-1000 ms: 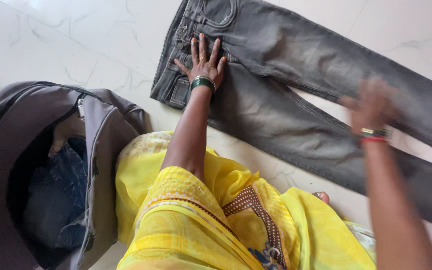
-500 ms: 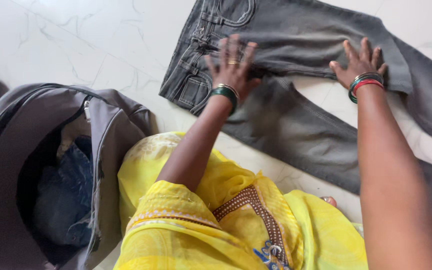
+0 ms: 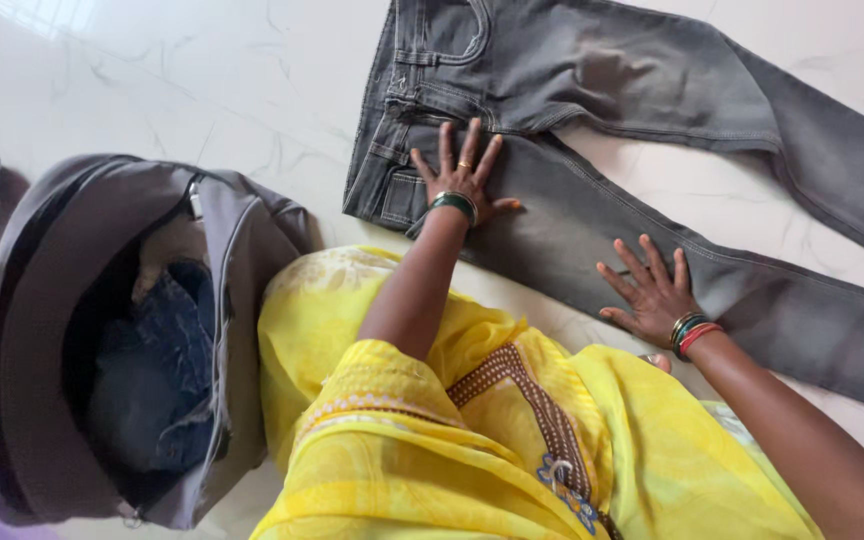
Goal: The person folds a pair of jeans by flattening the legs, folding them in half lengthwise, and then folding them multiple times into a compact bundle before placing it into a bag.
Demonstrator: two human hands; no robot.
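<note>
- Soft, even daylight fills the scene; the glossy white floor (image 3: 202,90) shows a bright glare patch at the upper left corner, so the light probably comes from that side.
- Shadows are faint and short beneath the grey jeans (image 3: 592,130).
- The open bag (image 3: 102,340) is dark inside, detail lost.
- Focus is sharp centrally; the lower left edge blurs slightly.

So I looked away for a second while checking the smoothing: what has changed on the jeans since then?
The right hand came off the far leg and now lies flat on the near leg of the grey jeans. The legs lie spread apart. The left hand stays pressed near the waistband; the grey bag is unmoved.
</note>
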